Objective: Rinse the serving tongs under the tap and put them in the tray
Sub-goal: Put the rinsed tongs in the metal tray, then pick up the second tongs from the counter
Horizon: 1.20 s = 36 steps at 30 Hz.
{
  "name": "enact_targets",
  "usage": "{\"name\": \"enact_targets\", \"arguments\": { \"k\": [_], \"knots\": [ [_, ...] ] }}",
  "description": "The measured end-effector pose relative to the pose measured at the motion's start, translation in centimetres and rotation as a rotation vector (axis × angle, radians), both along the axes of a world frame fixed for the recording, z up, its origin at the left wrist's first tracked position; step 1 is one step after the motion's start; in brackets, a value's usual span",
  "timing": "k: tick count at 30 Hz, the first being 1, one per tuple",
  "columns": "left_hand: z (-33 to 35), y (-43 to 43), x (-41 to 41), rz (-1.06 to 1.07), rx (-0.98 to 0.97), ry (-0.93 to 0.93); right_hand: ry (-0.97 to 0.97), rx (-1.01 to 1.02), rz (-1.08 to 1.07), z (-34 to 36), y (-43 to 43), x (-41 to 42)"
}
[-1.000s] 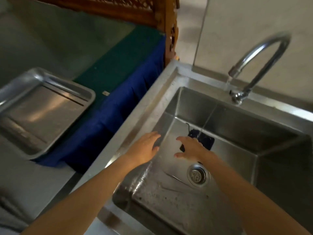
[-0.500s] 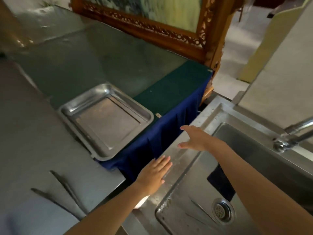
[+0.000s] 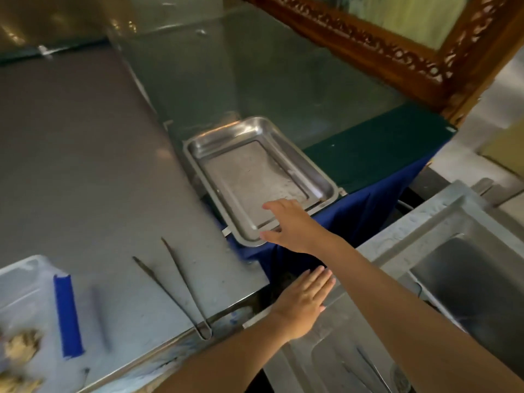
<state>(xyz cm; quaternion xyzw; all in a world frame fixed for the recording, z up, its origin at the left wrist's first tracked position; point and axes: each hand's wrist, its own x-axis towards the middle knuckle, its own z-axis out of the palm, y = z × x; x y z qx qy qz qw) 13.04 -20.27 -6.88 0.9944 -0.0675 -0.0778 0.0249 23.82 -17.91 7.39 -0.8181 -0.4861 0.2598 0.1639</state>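
Both hands are empty, fingers straight. Nearest, the left hand (image 3: pixel 303 302) lies flat over the sink (image 3: pixel 425 211) rim. Just beside it on the steel counter (image 3: pixel 85 165), the serving tongs (image 3: pixel 185 285) lie untouched, hinge toward the edge. The right hand (image 3: pixel 289 225), over the basin a second ago, now stretches spread above the near corner of the tray (image 3: pixel 320 171). Assessment: the hands have left the sink to fetch the tongs, and rinsing has not begun.

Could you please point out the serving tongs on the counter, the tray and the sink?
serving tongs (image 3: pixel 183 282): head view, on one thin arm.
tray (image 3: pixel 249 180): head view, on its bare floor.
sink (image 3: pixel 467 285): head view, on the basin's inside.
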Motion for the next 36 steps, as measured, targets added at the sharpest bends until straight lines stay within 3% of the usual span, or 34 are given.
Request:
{"name": "enact_targets", "arguments": {
  "k": [7, 17, 23, 25, 31, 36],
  "knots": [
    [1.1, 0.1, -3.3, 0.005, -0.08, -0.185, -0.015, 0.02, 0.224, -2.6, 2.8, -5.2],
    [0.4, 0.9, -10.5, 0.357, -0.044, -0.074, -0.168, 0.275, 0.192, -3.7, 1.9, -5.4],
    [1.1, 1.6, -10.9, 0.377, -0.21, 0.048, -0.207, 0.395, 0.262, -3.9, -0.9, -6.0],
    [1.5, 2.5, -11.2, 0.39, -0.147, 0.067, -0.205, 0.408, 0.287, -4.5, -2.5, -6.3],
    [2.7, 8.8, -15.0, 0.507, -0.04, 0.05, -0.183, 0.133, 0.238, -9.4, -7.4, -7.5],
    [2.5, 13.1, -17.9, 0.28, 0.016, 0.071, -0.324, -0.157, 0.366, -12.9, -8.9, -8.8]
  ]
}}
